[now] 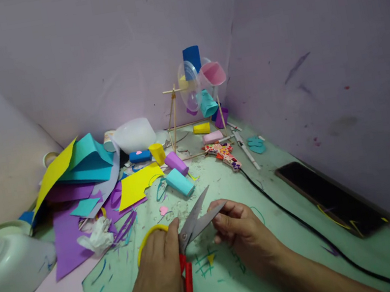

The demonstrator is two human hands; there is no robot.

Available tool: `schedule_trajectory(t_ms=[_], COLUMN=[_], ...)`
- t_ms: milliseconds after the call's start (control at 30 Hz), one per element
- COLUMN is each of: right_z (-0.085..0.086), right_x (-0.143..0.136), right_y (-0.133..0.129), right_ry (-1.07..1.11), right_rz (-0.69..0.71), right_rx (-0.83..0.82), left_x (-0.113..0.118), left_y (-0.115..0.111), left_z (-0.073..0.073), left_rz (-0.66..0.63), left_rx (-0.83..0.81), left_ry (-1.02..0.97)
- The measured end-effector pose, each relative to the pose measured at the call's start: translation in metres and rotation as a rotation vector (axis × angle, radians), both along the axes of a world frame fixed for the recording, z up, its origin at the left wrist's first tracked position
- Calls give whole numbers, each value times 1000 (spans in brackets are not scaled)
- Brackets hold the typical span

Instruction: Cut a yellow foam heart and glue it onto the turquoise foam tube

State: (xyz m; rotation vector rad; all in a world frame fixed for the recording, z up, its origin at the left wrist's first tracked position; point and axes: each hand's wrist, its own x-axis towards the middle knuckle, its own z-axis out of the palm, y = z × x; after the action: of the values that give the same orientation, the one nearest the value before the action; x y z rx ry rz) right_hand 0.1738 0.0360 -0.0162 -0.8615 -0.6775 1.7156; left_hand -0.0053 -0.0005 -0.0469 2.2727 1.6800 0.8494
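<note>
Scissors [186, 237] with one yellow and one red handle are in my left hand [158, 262], which grips them by the handles. Their two blades stand apart, pointing away and to the right. My right hand [243, 225] has its thumb and fingers pinched together at the end of the lower blade; whatever is between them is too small or hidden to make out. Beyond the blades lie a light blue paper cup [180, 183] and a purple one [176, 163]. A small pink paper heart [163, 211] is on the table left of the blades.
A stick frame with a plastic-disc wheel [189, 87] carrying paper cups stands at the back. A patterned glue gun [222, 154] trails a black cable [284, 208]. The phone [331, 198] lies right. Coloured paper [70, 236] and a white bottle [14, 271] are left.
</note>
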Motion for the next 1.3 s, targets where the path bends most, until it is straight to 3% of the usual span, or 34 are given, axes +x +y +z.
schedule_trajectory(t_ms=[267,467,900,1300], right_z=[-9,-11,-8,-5], right_x=[1,-2,-3,-7], right_y=[-2,-4,-5,-6], right_ry=[-36,-82,-117,-48], right_rz=[60,62,79,74], right_rx=[50,50,32,-44], left_x=[-2,1,7,5], left_y=[-5,-6,-4,-6], left_z=[30,28,47,43], left_rz=[-126,-114,-110,-90], left_rx=[-120,-149,-224,-201], left_ry=[88,77,141,147])
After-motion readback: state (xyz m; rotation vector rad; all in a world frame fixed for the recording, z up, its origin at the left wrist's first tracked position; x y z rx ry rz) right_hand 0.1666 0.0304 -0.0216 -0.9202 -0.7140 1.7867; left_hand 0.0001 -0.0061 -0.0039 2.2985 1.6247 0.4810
